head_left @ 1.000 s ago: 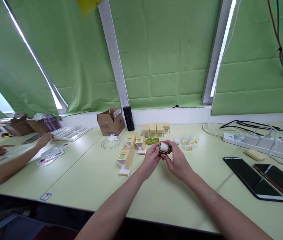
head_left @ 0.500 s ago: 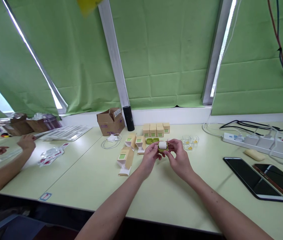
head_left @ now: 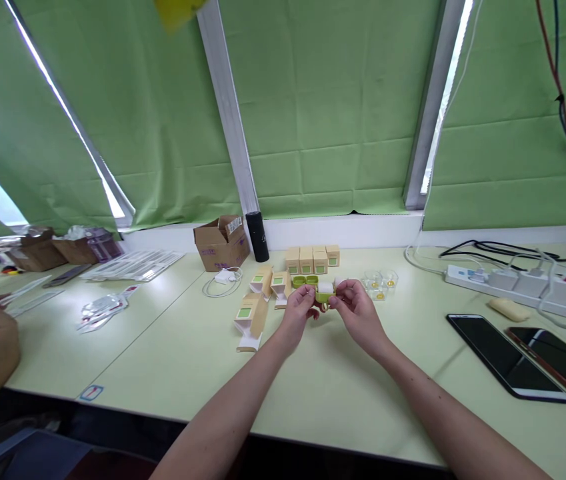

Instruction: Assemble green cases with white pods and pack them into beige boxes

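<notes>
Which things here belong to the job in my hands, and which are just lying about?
Probably the job: green case with white insert, held by left hand and right hand; two green pieces; opened small cartons; closed small cartons; clear containers.

Seemingly just lying about: two smartphones; power strip; charger; black cylinder.

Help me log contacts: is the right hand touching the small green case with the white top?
Touching: the head view shows the right hand with its thumb on the right side of the green case.

Our left hand (head_left: pixel 297 313) and right hand (head_left: pixel 359 313) partly hide the green case (head_left: pixel 325 297); we find the box labels (head_left: pixel 245 313) too small to read.
</notes>
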Demonstrator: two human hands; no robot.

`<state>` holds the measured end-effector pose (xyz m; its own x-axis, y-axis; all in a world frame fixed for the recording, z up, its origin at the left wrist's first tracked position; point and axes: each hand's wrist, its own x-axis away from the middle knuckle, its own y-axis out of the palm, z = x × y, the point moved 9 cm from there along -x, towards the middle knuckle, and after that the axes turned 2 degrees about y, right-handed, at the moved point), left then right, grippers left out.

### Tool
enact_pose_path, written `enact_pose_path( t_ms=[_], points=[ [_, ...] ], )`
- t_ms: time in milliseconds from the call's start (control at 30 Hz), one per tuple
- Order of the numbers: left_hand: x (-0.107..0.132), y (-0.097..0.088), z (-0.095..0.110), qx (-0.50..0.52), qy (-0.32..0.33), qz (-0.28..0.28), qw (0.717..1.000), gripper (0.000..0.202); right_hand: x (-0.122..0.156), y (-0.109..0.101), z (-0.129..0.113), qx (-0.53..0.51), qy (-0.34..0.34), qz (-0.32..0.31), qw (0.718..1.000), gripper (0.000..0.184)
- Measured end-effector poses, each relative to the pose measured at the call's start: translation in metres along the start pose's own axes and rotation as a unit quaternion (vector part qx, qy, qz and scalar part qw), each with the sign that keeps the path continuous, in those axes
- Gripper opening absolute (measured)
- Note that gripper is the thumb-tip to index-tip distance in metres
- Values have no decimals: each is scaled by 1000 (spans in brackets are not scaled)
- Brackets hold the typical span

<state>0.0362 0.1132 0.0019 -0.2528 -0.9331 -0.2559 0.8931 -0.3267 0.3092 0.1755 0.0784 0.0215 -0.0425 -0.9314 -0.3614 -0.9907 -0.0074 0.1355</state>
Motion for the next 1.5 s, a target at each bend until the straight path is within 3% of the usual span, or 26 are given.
enact_pose_path(
  t_ms=[200, 333, 400, 500, 600, 667, 767, 867, 1033, 1133, 1333, 1500],
  points=[
    [-1, -5, 3, -40, 18, 17, 999, 45, -2, 0, -1, -30, 17, 6, 999, 47],
    [4, -3, 27, -146, 126, 44, 980, 36, -5, -4, 7, -50, 50, 15, 997, 52],
    [12, 5, 43, -237, 202, 38, 950, 29, -5, -6, 11, -61, 73, 20, 995, 53],
    [28, 22, 60, -385, 307, 6, 870, 42, -4, -8, 11, -77, 97, 29, 992, 56],
    [37, 36, 63, -480, 367, -26, 796, 53, -3, -7, 8, -82, 104, 31, 991, 57],
    [39, 40, 62, -509, 383, -37, 770, 54, -2, -5, 6, -74, 103, 24, 992, 56],
    [39, 39, 61, -518, 396, -32, 758, 53, -2, -3, 7, -64, 102, 14, 993, 55],
    [35, 32, 62, -496, 386, 1, 777, 50, -2, -4, 6, -66, 98, 7, 993, 56],
    [26, 19, 58, -416, 295, 36, 860, 49, -4, -11, 3, -39, 78, 17, 996, 56],
    [23, 14, 56, -365, 253, 54, 894, 52, -4, -14, 0, -24, 60, 18, 998, 55],
    [11, 4, 44, -333, 167, 66, 925, 32, -5, -17, -2, 6, 50, 22, 998, 54],
    [0, -3, 26, -272, 91, 52, 957, 40, -8, -20, 1, 52, 49, 21, 997, 56]
  ],
)
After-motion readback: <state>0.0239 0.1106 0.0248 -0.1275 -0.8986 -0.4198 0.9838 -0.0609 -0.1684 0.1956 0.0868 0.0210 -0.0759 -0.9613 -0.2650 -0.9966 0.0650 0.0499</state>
